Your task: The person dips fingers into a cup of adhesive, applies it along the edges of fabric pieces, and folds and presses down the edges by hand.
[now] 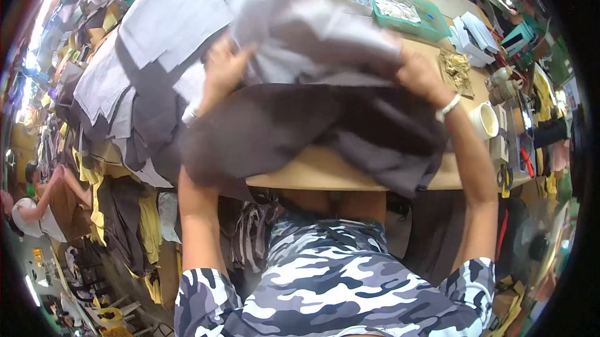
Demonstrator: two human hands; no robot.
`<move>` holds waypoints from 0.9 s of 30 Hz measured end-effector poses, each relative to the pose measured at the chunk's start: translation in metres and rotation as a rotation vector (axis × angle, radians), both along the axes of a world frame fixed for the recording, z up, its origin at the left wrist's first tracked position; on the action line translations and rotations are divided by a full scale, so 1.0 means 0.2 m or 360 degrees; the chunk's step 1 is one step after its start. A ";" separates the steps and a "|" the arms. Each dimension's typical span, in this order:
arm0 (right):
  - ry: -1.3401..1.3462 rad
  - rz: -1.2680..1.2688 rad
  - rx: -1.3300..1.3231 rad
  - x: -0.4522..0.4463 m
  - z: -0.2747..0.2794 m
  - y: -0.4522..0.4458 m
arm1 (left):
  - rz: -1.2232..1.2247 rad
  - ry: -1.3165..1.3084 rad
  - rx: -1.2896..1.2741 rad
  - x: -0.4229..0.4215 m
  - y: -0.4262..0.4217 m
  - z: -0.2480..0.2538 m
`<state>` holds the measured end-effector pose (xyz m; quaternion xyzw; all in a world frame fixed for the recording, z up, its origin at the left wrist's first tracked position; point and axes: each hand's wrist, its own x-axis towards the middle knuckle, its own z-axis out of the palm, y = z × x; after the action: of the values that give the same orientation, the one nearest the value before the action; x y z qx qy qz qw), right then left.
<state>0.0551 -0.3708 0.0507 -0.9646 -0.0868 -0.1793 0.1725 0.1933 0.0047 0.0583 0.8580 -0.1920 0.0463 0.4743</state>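
A large piece of dark grey fabric (269,124) with a lighter grey side (325,37) is lifted over the table, folded and blurred by motion. At its left part, my left hand (224,68) grips it, thumb toward the middle; some fingers are hard to make out. Part of the fabric drapes across my left forearm. My right hand (422,74), with a white band at the wrist, is closed on the right edge. Below the hands, the dark side hangs down to the table's front edge.
Stacked grey fabric pieces (169,15) cover the table's left side. Along the right stand a green tray (437,28), white boxes (473,40), a white cup (484,120) and scissors (505,178). The wooden table (300,171) curves before me. Another person (40,212) sits at far left.
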 end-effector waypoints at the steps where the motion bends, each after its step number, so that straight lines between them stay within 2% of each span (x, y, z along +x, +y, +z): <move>1: -0.0303 -0.0017 -0.0091 0.02 0.11 -0.03 | 0.0134 -0.0165 0.0221 0.00 -0.02 0.18; 2: -0.0111 -0.0442 -0.0116 0.05 0.27 -0.08 | -0.0059 -0.0820 -0.0275 0.01 -0.07 0.28; 3: -0.0906 -0.0346 -0.0396 0.05 0.39 -0.12 | 0.0282 -0.1017 0.0141 0.08 -0.04 0.45; 4: -0.1098 -0.0390 -0.0476 0.03 0.52 -0.16 | 0.0544 -0.1626 0.0272 0.21 0.01 0.58; 5: -0.1182 -0.0436 -0.0513 0.01 0.64 -0.18 | 0.0201 -0.1826 0.0090 0.29 0.11 0.73; 6: -0.1212 -0.0471 -0.0543 -0.03 0.73 -0.20 | 0.0379 -0.1631 -0.0264 0.10 0.02 0.88; 7: -0.1166 -0.0469 -0.0559 -0.06 0.79 -0.21 | 0.0105 -0.1385 -0.0790 -0.11 -0.14 0.97; 8: -0.1104 -0.0466 -0.0580 -0.10 0.83 -0.22 | -0.0078 -0.1628 -0.0938 -0.24 -0.21 1.03; 10: -0.0945 -0.0466 -0.0601 -0.19 0.86 -0.25 | -0.0214 -0.1691 0.0061 0.28 0.21 0.96; 11: -0.0873 -0.0464 -0.0618 -0.24 0.87 -0.26 | -0.0085 -0.1229 0.0125 0.30 0.22 0.90; 12: -0.0811 -0.0454 -0.0628 -0.29 0.86 -0.26 | 0.0030 -0.0891 0.0119 0.25 0.15 0.78; 14: -0.0713 -0.0434 -0.0658 -0.41 0.88 -0.26 | 0.0043 -0.0698 0.0068 0.14 0.13 0.72; 18: -0.0566 -0.0388 -0.0830 -0.64 0.91 -0.22 | -0.0024 -0.0798 -0.0215 -0.18 0.04 0.88; 23: -0.0467 -0.0303 -0.1109 -0.75 0.89 -0.11 | -0.0389 -0.1068 -0.0904 -0.72 -0.20 1.13; 24: -0.0454 -0.0295 -0.1124 -0.74 0.87 -0.10 | -0.0401 -0.1049 -0.0912 -0.75 -0.23 1.16; 27: -0.0474 -0.0280 -0.1201 -0.61 0.85 -0.12 | -0.0141 -0.0869 -0.0454 -0.61 -0.21 1.10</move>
<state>-0.0676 -0.3941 0.2207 -0.9275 -0.0876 -0.2864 -0.2237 0.0717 -0.0379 0.2778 0.7293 -0.3411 0.2807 0.5224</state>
